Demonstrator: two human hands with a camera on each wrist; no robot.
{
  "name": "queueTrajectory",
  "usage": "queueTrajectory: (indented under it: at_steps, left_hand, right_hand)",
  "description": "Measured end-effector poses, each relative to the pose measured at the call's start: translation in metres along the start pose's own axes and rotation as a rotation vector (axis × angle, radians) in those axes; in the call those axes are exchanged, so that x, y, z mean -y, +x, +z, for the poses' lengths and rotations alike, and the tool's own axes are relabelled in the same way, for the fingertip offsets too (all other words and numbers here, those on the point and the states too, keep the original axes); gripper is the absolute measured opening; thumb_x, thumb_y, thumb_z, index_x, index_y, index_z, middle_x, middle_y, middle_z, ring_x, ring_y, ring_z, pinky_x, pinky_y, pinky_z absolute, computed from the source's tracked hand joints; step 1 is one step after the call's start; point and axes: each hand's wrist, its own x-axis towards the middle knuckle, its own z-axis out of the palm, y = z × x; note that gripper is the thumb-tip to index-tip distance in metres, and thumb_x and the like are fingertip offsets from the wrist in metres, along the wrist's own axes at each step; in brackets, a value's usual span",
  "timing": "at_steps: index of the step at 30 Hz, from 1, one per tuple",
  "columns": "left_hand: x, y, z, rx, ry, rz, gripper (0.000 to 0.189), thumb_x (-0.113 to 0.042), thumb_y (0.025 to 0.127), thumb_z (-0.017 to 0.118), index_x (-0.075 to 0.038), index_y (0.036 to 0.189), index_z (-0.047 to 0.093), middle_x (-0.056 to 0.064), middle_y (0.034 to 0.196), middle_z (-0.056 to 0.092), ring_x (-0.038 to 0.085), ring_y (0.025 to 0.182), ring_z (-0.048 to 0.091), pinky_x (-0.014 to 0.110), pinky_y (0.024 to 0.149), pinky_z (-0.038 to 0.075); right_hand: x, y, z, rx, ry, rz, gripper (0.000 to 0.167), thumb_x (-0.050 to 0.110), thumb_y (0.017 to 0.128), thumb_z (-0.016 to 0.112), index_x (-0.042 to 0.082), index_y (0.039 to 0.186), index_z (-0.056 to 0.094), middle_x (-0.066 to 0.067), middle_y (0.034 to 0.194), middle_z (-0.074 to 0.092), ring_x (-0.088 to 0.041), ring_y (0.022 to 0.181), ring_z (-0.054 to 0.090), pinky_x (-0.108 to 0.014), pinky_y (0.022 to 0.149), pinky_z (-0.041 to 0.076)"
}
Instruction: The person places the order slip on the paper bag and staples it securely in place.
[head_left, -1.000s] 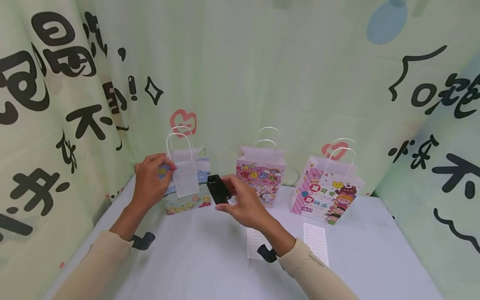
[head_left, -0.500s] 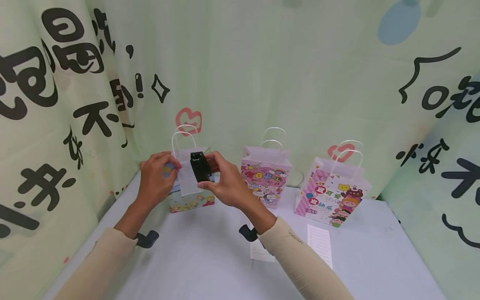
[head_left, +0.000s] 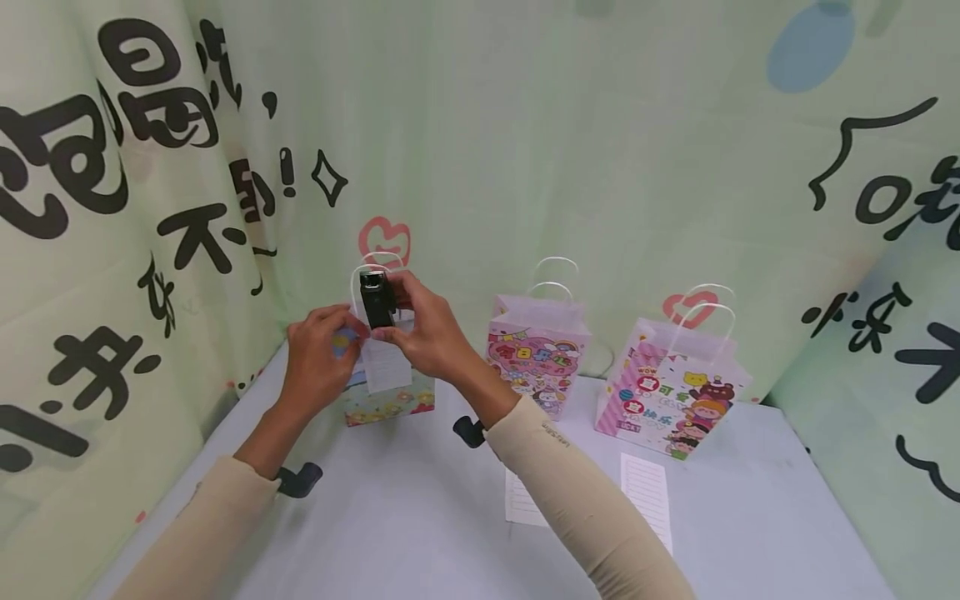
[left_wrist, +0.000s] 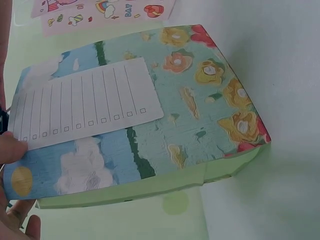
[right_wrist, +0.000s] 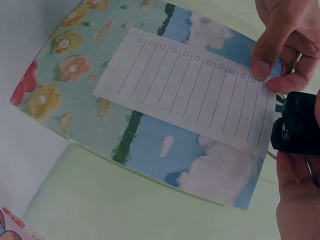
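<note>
A floral paper gift bag [head_left: 390, 406] stands at the table's left, white handles up. A lined checklist sheet [head_left: 386, 371] lies against its front, near the top edge. My left hand [head_left: 321, 360] pinches the sheet and the bag's upper rim, thumb on the paper [left_wrist: 90, 102] in front and fingers behind. In my right hand [head_left: 433, 329] is a small black stapler [head_left: 377, 300], held upright at the bag's top. The right wrist view shows the stapler [right_wrist: 300, 122] at the sheet's top edge; whether its jaws straddle the rim cannot be made out.
Two pink printed gift bags, one in the middle [head_left: 536, 358] and one at the right [head_left: 671, 387], stand on the white table [head_left: 405, 533]. Two more lined sheets, one partly behind my right arm [head_left: 525, 500] and one further right [head_left: 645, 496], lie in front. A printed curtain [head_left: 600, 150] hangs behind.
My right hand has carried the stapler left and up, from in front of the bags to the floral bag's top edge. The left hand keeps its pinch on the sheet. The view has shifted slightly.
</note>
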Motion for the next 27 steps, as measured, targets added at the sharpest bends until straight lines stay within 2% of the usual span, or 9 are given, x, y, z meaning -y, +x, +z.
queueTrajectory:
  at_steps: [6,16,20,27]
  left_hand:
    - [-0.002,0.000,0.001,-0.001,-0.003,0.001,0.006,0.001,0.092,0.075,-0.003,0.095,0.073,0.019,0.105,0.080,0.041,0.133,0.060,0.065,0.103,0.034]
    - [-0.003,0.001,0.000,-0.006,-0.001,-0.019,0.011,0.006,0.089,0.076,-0.003,0.093,0.073,0.021,0.108,0.079,0.043,0.132,0.059,0.065,0.102,0.033]
    - [-0.003,0.001,0.000,-0.009,-0.004,-0.026,0.011,0.006,0.089,0.076,-0.004,0.093,0.072,0.021,0.108,0.079,0.042,0.133,0.059,0.065,0.102,0.033]
    - [-0.004,0.001,0.000,-0.006,-0.008,-0.024,0.012,0.007,0.089,0.076,-0.004,0.092,0.072,0.022,0.107,0.079,0.042,0.133,0.060,0.066,0.104,0.033]
  right_hand:
    - [-0.004,0.001,0.004,0.039,-0.021,0.054,0.062,0.010,0.092,0.081,0.011,0.146,0.050,-0.009,0.140,0.067,-0.023,0.131,0.064,-0.040,0.117,0.049]
    - [-0.012,-0.003,0.010,0.060,0.007,0.111,0.059,0.011,0.094,0.078,0.011,0.145,0.048,-0.011,0.137,0.067,-0.026,0.129,0.065,-0.044,0.119,0.047]
    - [-0.012,-0.003,0.012,0.028,0.006,0.103,0.058,0.010,0.094,0.079,0.009,0.144,0.050,-0.012,0.133,0.069,-0.027,0.125,0.066,-0.045,0.117,0.048]
    - [-0.015,-0.007,0.022,-0.080,-0.037,0.078,0.058,0.011,0.093,0.080,0.006,0.144,0.052,-0.012,0.127,0.072,-0.024,0.118,0.066,-0.041,0.112,0.051]
